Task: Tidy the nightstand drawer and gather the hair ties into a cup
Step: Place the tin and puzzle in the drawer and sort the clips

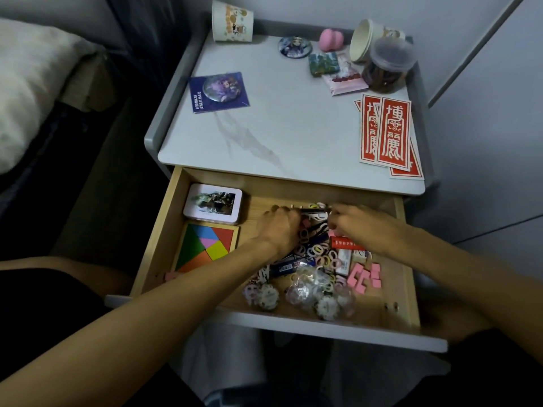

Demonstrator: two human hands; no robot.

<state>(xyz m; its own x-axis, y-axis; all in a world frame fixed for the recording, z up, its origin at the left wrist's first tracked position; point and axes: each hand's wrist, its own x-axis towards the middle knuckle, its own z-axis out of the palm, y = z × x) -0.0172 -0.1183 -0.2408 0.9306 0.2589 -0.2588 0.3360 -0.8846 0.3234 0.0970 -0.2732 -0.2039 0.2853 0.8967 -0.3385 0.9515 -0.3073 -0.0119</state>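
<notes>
The nightstand's wooden drawer (pixel 407 292) is pulled out in front of me. A heap of small pastel hair ties (pixel 321 255) lies in its middle, mixed with badges and pens. My left hand (pixel 279 227) reaches into the back of the heap with fingers curled into the clutter; what it holds is hidden. My right hand (pixel 351 223) is beside it, fingers curled down into the same pile. An upside-down paper cup (pixel 232 22) stands at the far left of the nightstand top (pixel 288 127). Another paper cup (pixel 365 39) lies on its side at the far right.
In the drawer's left part sit a white tin (pixel 213 204) and a coloured tangram (pixel 207 246); pink blocks (pixel 365 276) lie on the right, wrapped badges (pixel 311 295) at the front. On top: a plastic jar (pixel 388 66), red cards (pixel 386 133), a blue badge card (pixel 219 92). A bed is at left.
</notes>
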